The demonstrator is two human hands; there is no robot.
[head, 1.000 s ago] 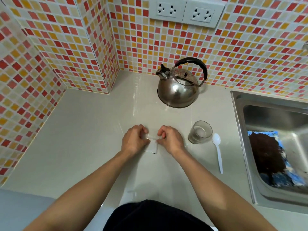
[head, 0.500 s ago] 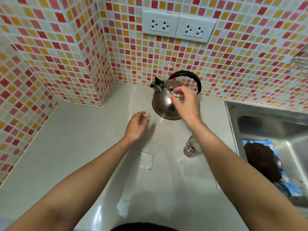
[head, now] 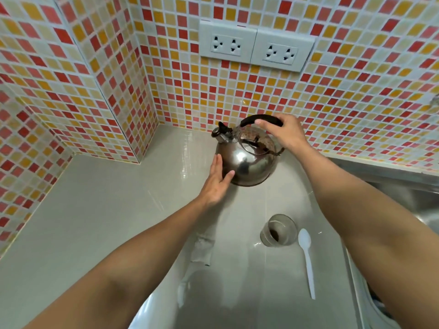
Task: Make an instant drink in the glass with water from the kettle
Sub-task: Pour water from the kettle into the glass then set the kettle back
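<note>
- Left hand point(head: 217, 184): fingers point(head: 218, 165) flat and spread against the kettle point(head: 247, 160) side.
- Right hand point(head: 286, 132): fingers curled around the kettle's black handle point(head: 251, 119).
- Glass point(head: 279, 230) stands on the surface point(head: 95, 222), nearer the body than both hands' fingers, beside a white spoon point(head: 306, 257).

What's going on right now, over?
Right hand gripping kettle handle. Left hand flat against kettle's side. Glass holds powder, no water. Path clear.

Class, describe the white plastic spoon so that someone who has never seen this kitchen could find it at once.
Start at the steel sink on the right, then look just left of it on the grey counter. The spoon lies flat there beside the glass, its bowl pointing toward the wall: the only long, thin, white thing.
</note>
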